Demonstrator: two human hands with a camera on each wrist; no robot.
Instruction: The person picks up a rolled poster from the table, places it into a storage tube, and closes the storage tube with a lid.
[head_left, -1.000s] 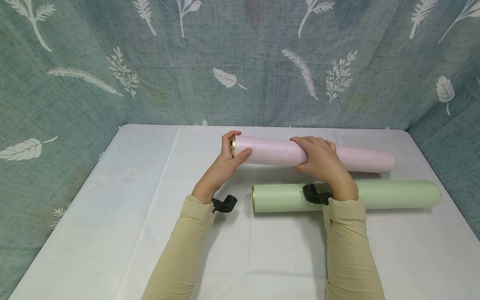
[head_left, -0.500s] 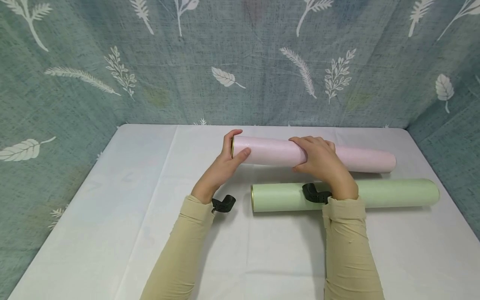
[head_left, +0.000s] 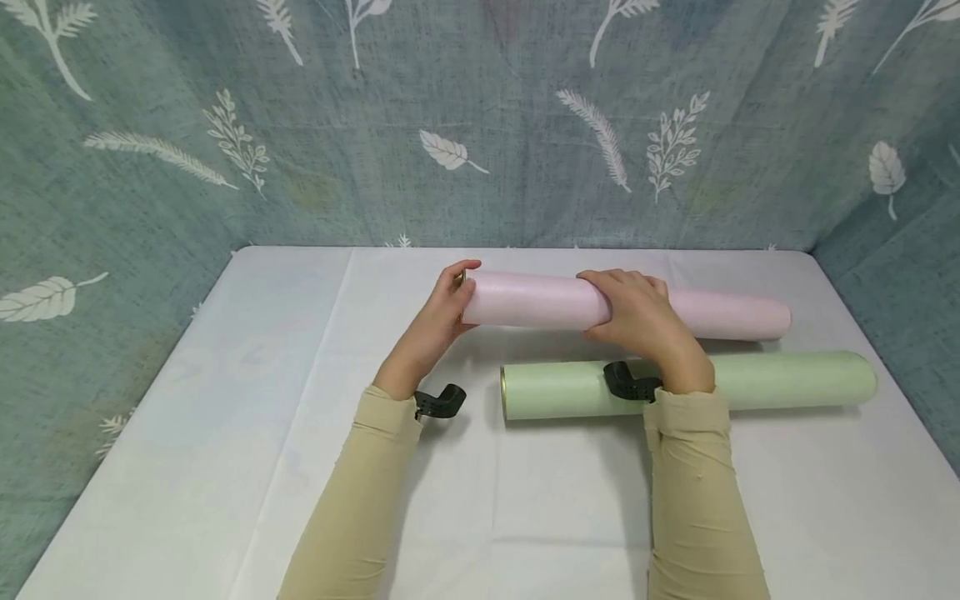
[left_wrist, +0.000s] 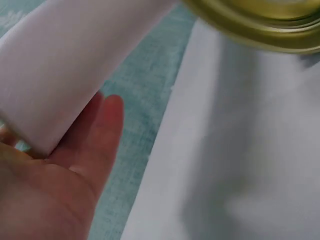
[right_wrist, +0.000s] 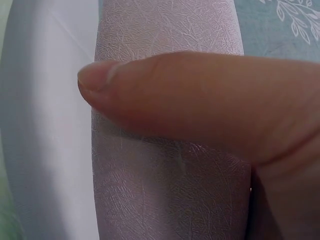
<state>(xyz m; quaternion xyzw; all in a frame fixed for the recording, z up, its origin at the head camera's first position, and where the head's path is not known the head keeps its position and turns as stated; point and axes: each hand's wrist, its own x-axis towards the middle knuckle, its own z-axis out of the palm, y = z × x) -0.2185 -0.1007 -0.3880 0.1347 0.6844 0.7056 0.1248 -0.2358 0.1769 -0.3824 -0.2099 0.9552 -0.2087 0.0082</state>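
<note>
My left hand (head_left: 429, 327) holds the left end of a long pink tube (head_left: 528, 300) with a gold rim, its thumb close to that rim. In the left wrist view, the fingers lie beneath the pale tube (left_wrist: 80, 65). Around the middle of the pink tube my right hand (head_left: 647, 323) keeps a grip, and its thumb (right_wrist: 175, 95) crosses the textured surface in the right wrist view. The tube's left end appears lifted a little off the table. Nearer to me lies a green tube (head_left: 787, 381), partly hidden by the right wrist.
A white cloth covers the table (head_left: 225, 433). Green-blue curtains (head_left: 510, 200) with white leaf patterns stand behind and at both sides. Each wrist carries a black camera mount (head_left: 441, 402). The green tube's gold metal end (left_wrist: 275, 40) shows in the left wrist view.
My left thumb has slid left along the pink tube to its end rim, and the left hand has shifted slightly left. The right hand keeps its hold.
</note>
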